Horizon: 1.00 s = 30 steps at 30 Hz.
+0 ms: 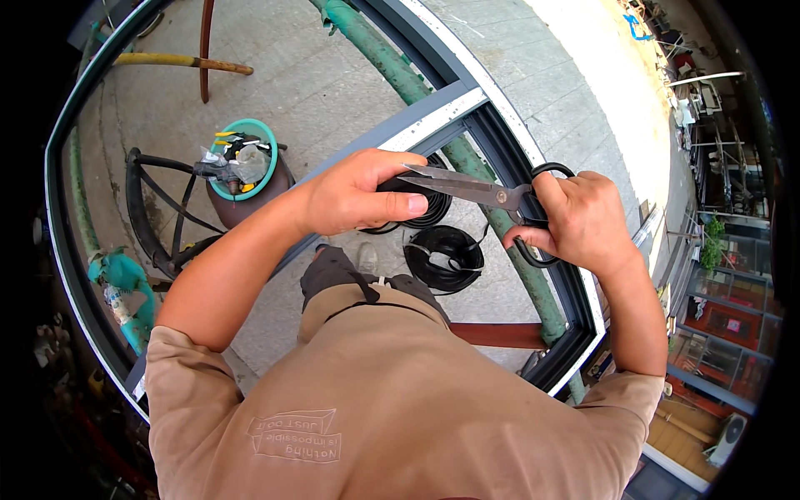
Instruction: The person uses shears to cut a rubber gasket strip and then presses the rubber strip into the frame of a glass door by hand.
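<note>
My right hand (587, 221) grips a pair of scissors (479, 192) with black handles, fingers and thumb through the spread loops. The blades point left, slightly parted at the tips. At those tips is my left hand (358, 196), its thumb and forefinger stretched out and apart on either side of them. I see nothing held there; its other fingers are hidden beneath. Below the hands, a coil of black strip (446, 258) lies on the ground, and a second black coil (432, 208) is partly covered by the scissors and my left hand.
A large grey-and-white window frame (429, 125) surrounds me at working height, resting on green pipes (375, 62). To the left, a teal basin (271, 150) holds a drill (223, 173) and small tools. Beside it stands a black tubular frame (137, 200).
</note>
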Tool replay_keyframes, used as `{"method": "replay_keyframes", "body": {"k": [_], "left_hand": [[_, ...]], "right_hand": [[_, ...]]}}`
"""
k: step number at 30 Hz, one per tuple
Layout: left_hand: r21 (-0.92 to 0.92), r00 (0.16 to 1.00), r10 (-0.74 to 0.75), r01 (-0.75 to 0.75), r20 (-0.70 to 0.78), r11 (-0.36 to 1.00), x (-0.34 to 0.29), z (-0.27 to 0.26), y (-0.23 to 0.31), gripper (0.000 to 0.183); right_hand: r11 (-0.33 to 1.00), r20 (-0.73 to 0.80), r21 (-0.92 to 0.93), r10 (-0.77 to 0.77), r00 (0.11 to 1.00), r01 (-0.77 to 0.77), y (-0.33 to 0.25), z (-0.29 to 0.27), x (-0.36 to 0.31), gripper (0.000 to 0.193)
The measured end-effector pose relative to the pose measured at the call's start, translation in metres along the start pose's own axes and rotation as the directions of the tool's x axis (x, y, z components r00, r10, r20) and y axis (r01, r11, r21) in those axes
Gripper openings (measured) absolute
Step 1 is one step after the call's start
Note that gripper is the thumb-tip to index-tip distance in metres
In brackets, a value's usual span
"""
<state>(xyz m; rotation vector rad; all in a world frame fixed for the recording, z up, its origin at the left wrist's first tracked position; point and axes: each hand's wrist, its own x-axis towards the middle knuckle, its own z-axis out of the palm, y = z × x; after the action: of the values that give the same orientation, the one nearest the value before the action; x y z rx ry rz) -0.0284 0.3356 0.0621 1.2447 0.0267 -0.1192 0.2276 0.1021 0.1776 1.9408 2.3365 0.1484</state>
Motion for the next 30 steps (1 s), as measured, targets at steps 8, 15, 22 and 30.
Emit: {"method": "replay_keyframes", "body": {"k": [8, 15, 22, 30], "left_hand": [[-0.043, 0.999, 0.022, -0.023, -0.029, 0.999, 0.002, 0.004, 0.0, 0.04], [-0.02, 0.995, 0.07, -0.071, -0.074, 0.997, 0.003, 0.007, 0.001, 0.037], [-0.019, 0.961, 0.183, -0.191, -0.205, 0.981, 0.007, 0.012, -0.015, 0.032], [0.342, 0.877, 0.387, -0.284, -0.285, 0.896, 0.012, 0.018, -0.017, 0.042]], "right_hand": [[0.989, -0.066, 0.106, 0.114, 0.991, -0.106, 0.006, 0.021, 0.001, 0.074], [0.897, 0.077, 0.257, 0.351, 0.933, -0.359, -0.007, 0.003, 0.0, 0.081], [0.873, 0.121, 0.16, 0.445, 0.887, -0.46, -0.039, -0.01, -0.012, 0.081], [0.788, -0.075, 0.343, 0.565, 0.822, -0.511, -0.098, 0.037, -0.013, 0.075]]}}
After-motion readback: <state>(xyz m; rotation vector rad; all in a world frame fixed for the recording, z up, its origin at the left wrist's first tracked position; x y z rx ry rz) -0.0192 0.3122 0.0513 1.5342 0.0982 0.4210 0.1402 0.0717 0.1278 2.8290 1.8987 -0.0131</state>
